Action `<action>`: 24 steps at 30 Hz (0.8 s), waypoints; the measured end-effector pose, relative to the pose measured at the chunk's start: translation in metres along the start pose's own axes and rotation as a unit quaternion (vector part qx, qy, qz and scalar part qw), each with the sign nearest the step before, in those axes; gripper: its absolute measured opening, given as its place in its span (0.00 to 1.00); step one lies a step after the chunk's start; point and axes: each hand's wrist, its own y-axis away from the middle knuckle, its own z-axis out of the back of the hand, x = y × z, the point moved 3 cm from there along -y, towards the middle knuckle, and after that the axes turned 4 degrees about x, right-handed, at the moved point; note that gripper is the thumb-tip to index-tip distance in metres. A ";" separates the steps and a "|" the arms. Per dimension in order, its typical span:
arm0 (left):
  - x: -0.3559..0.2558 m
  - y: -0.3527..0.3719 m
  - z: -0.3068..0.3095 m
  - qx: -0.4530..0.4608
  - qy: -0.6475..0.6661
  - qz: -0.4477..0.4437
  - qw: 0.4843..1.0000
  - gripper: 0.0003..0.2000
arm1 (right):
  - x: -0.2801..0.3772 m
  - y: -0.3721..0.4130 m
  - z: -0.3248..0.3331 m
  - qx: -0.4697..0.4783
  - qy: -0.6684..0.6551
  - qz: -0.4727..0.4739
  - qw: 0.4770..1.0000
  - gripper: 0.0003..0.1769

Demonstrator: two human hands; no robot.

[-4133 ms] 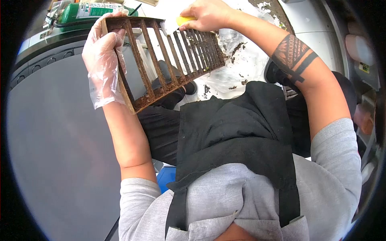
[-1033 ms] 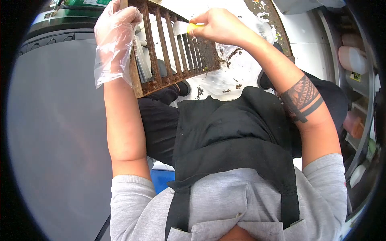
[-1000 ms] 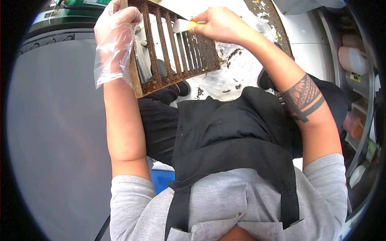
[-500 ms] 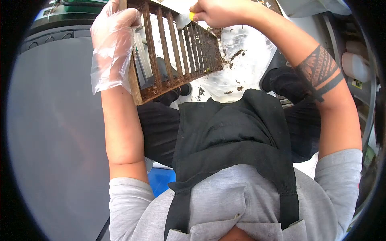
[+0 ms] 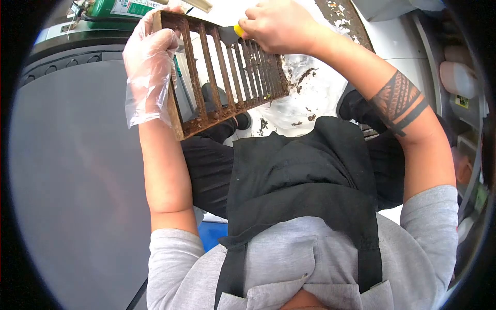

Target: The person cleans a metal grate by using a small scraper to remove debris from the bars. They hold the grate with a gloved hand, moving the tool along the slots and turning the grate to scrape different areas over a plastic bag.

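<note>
A rusty, dirt-caked metal grate (image 5: 227, 77) with several parallel bars is held up over my lap. My left hand (image 5: 150, 62), in a clear plastic glove, grips its left edge. At the grate's top edge my bare right hand (image 5: 276, 26) is shut on a yellow-handled scraper (image 5: 231, 33), whose metal blade rests against the bars. A tattoo band rings my right forearm. I wear a black apron over a grey shirt.
A white plastic sheet (image 5: 305, 93) strewn with dark crumbs lies on the floor below the grate. A green canister (image 5: 129, 8) lies at the top left. A grey surface (image 5: 72, 181) fills the left. Pale containers (image 5: 457, 77) stand on shelves at the right.
The grate has tilted and dropped slightly in view. My right hand has moved the scraper back down onto the bars near the grate's top edge; its blade now shows.
</note>
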 end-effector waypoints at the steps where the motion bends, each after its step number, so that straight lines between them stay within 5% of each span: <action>1: 0.001 -0.002 0.003 0.007 -0.038 0.009 0.999 0.27 | 0.000 0.004 0.003 -0.063 0.030 0.030 0.997 0.09; 5: -0.005 0.001 -0.005 0.002 -0.034 -0.004 0.999 0.27 | 0.003 0.014 0.013 0.009 -0.041 -0.015 0.999 0.12; 8: -0.001 -0.005 0.001 0.022 -0.014 -0.018 1.000 0.26 | 0.004 0.023 0.006 -0.061 -0.151 -0.145 0.976 0.19; 11: 0.002 -0.012 0.010 0.017 -0.026 0.007 0.999 0.25 | 0.036 0.032 -0.001 0.081 -0.390 -0.355 0.846 0.20; 14: 0.004 -0.016 0.013 0.015 -0.029 0.013 0.999 0.25 | 0.047 0.029 -0.025 0.065 -0.542 -0.378 0.748 0.21; 17: 0.007 -0.013 0.012 0.034 -0.018 -0.004 0.999 0.26 | 0.049 0.036 -0.043 0.041 -0.580 -0.389 0.715 0.20; 24: 0.009 -0.011 0.013 0.038 -0.014 -0.006 0.999 0.27 | 0.048 0.010 -0.063 -0.061 -0.494 -0.398 0.771 0.23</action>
